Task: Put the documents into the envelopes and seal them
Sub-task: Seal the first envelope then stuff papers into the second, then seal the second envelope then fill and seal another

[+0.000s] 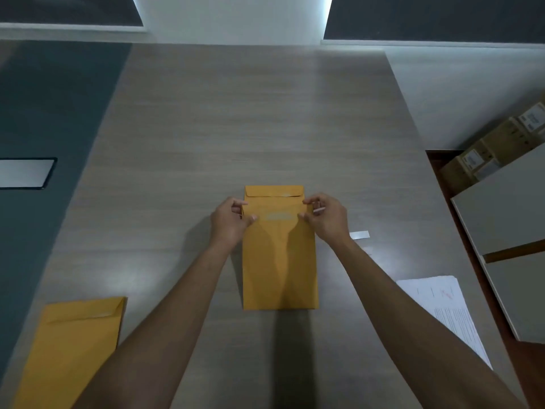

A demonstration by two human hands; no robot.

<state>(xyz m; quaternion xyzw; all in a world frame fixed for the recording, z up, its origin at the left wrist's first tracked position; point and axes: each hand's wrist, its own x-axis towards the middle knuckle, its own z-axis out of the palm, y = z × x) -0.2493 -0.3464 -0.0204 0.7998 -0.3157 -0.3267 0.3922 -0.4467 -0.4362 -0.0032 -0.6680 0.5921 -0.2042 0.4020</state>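
Both hands pinch the upper edges of a flat, rectangular manila envelope lying lengthwise at the middle of the table: the left hand grips its left edge with curled fingers, and the right hand grips the right edge while also holding a thin white strip. The envelope's flap lies folded down at the far end. At the near left corner lies a second smooth manila envelope. The table has a pale grey wood-grain surface. Just right of the right hand lies a small white paper strip. Near right sits a stack of white printed documents.
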